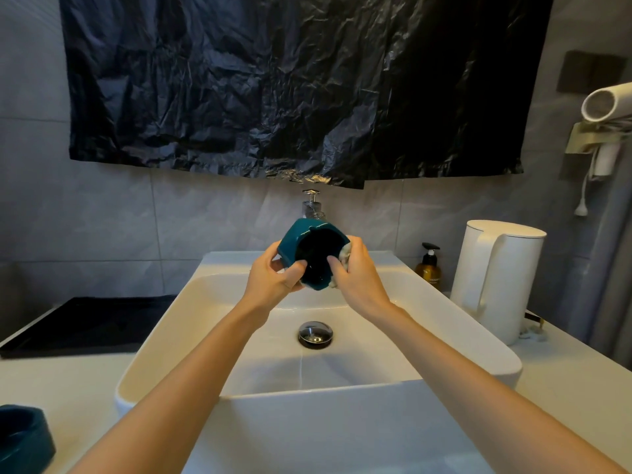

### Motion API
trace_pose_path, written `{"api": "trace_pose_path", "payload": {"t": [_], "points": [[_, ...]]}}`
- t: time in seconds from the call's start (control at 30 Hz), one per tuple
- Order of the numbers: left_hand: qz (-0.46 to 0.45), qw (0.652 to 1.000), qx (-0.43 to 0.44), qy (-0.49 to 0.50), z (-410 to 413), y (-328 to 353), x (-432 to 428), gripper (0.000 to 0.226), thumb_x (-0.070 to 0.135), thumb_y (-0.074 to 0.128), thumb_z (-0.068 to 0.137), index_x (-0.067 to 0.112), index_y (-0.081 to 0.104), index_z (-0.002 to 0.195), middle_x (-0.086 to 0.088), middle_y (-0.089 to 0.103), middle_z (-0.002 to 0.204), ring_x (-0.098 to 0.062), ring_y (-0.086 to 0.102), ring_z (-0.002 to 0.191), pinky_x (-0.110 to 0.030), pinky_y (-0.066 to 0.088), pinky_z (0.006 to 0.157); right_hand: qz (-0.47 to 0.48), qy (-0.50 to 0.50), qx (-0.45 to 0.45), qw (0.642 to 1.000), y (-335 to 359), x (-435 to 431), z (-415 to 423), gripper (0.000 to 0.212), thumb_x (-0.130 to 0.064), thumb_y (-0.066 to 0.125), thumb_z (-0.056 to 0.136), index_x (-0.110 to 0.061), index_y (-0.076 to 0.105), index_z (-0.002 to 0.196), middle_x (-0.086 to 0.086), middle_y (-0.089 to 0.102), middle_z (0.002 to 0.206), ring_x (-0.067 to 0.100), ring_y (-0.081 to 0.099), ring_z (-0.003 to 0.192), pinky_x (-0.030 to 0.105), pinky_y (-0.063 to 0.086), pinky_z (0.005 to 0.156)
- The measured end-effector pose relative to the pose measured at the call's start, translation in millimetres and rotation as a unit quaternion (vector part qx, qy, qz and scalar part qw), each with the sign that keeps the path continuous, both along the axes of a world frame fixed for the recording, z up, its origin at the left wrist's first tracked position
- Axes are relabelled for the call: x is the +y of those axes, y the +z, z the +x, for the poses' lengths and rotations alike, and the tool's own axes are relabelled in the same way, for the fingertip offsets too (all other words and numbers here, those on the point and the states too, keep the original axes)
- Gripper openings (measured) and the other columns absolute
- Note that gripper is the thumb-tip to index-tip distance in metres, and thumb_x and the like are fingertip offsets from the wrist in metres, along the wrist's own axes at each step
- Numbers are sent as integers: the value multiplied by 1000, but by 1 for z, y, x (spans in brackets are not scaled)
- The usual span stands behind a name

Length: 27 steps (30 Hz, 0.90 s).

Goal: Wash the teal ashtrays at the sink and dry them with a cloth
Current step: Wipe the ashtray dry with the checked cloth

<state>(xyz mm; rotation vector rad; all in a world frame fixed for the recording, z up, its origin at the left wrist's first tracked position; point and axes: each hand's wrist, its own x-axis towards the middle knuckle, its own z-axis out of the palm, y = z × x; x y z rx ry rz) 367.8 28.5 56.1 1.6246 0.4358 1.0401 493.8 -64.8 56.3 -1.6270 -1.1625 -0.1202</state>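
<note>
The teal ashtray (290, 241) is held in the air above the sink (376, 357), tipped on its side. Its dark hollow is turned toward the person and its base toward the wall. It is gripped from the left by the left hand (273, 275), thumb over the rim. A pale cloth (346, 254) is bunched against its right side by the right hand (355, 268), whose fingers are curled into the hollow. Both hands are thus closed together on it.

A drain plug (315, 332) lies below the hands and a tap (311, 203) stands just beyond them. To the right of the right hand an amber pump bottle (429, 268) is seen, its label too small to be read, beside a white kettle (492, 278). A second teal ashtray (20, 436) sits on the table (78, 388), left of the left forearm.
</note>
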Motion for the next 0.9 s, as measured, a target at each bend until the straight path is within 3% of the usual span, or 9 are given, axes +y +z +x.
{"api": "trace_pose_path", "payload": {"t": [0.1,0.2,0.3,0.4,0.5,0.6,0.67,0.77,0.9], "points": [[15,1000,13,-12,0,0,0,32,12,62,89,27,51,115,0,57,114,-24,56,112,-20,57,66,10,-19,-135,991,17,0,6,33,-15,53,97,-19,44,129,3,48,129,16,50,112,31,51,91],[32,999,26,-24,2,0,-3,33,13,63,89,29,50,114,1,56,114,-23,54,112,-22,56,67,30,-28,-189,981,21,-3,9,34,-11,54,96,-17,49,130,2,50,131,17,51,117,26,48,94],[17,1000,18,-16,3,0,-3,32,13,62,89,29,51,115,2,56,114,-23,55,112,-23,56,69,55,-40,-105,992,9,-2,3,37,-10,53,96,-20,47,132,2,51,129,10,51,111,19,45,88],[-5,1000,-4,-11,3,2,-3,30,12,60,90,27,52,115,0,58,113,-24,57,111,-23,57,68,84,-52,-18,995,-1,2,-8,40,-8,54,94,-25,44,128,-1,49,125,6,47,104,25,50,88],[-27,999,-41,-18,3,3,-3,26,12,59,91,30,52,110,4,60,108,-25,58,110,-24,58,70,98,-28,84,991,0,6,-21,34,-10,51,95,-29,42,122,-1,51,117,14,53,104,33,56,86],[5,1000,-18,-18,2,3,0,29,16,62,89,34,52,108,6,60,109,-23,56,114,-39,54,90,91,-46,111,989,6,10,-21,26,-12,43,99,-31,42,115,2,55,113,21,57,103,43,57,84],[26,999,31,-30,2,3,-3,32,19,67,86,34,50,109,4,60,113,-22,56,114,-42,52,94,70,-80,61,992,12,8,-15,22,-12,41,99,-31,43,110,3,56,110,21,57,98,47,56,82],[23,995,78,-50,4,2,-8,42,26,70,83,30,45,116,4,55,124,-19,55,114,-38,52,92,36,-124,-95,987,23,-4,-2,21,-10,41,100,-24,48,114,6,57,113,21,56,98,42,56,80],[6,996,67,-55,3,6,-8,50,33,68,84,29,42,127,-5,55,128,-21,56,113,-32,54,85,-48,-131,-328,934,38,-17,9,22,-8,53,95,-18,50,114,8,56,113,24,55,99,40,56,75]]}}
